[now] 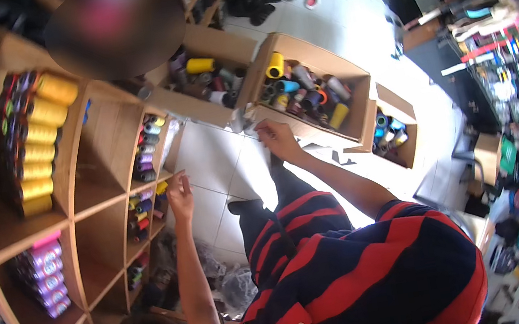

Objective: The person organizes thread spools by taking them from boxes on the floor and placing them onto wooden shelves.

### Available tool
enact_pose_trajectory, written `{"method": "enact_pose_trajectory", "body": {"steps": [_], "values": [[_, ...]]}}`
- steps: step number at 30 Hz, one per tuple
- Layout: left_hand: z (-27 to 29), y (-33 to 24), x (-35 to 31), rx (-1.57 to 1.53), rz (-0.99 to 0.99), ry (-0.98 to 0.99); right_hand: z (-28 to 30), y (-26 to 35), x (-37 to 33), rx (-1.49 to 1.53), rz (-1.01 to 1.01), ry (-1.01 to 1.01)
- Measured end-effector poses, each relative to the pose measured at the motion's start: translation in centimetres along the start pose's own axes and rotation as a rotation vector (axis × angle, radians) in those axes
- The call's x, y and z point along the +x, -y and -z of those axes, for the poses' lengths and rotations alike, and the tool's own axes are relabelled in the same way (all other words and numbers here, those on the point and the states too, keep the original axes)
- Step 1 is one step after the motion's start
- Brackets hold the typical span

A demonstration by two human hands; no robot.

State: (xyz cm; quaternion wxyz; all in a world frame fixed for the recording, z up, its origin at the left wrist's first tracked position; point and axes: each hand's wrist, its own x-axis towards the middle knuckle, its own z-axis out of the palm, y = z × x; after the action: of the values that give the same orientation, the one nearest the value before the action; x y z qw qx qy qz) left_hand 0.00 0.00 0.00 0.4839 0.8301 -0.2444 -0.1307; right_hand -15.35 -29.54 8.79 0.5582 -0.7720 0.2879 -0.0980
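My left hand is raised beside the front edge of the wooden shelf, its fingers loosely bent and apart, with nothing visible in it. Closest to it are small thread spools in mixed colours inside a narrow shelf compartment. My right hand hovers at the near side of a cardboard box, half curled with its fingers apart and no object to be seen in it. Thread cones in several colours fill that box, among them a yellow cone standing at its left corner.
The wooden shelf on the left holds yellow thread cones and purple spools. A second carton and a smaller box flank the middle one on the tiled floor. Clear plastic bags lie by my legs.
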Motion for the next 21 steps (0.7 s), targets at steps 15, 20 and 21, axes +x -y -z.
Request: {"method": "enact_pose_trajectory", "body": {"steps": [15, 20, 21], "values": [[-26.1, -21.7, 7.4, 0.220, -0.228, 0.460, 19.5, -20.4, -0.1, -0.419, -0.442, -0.039], [-31.5, -23.1, 9.5, 0.632, -0.377, 0.592, 19.2, -21.9, -1.5, -0.401, -0.441, 0.168], [-32.1, -23.1, 9.7, 0.719, -0.325, 0.624, 19.0, -22.1, -1.7, -0.396, -0.439, 0.166]]}}
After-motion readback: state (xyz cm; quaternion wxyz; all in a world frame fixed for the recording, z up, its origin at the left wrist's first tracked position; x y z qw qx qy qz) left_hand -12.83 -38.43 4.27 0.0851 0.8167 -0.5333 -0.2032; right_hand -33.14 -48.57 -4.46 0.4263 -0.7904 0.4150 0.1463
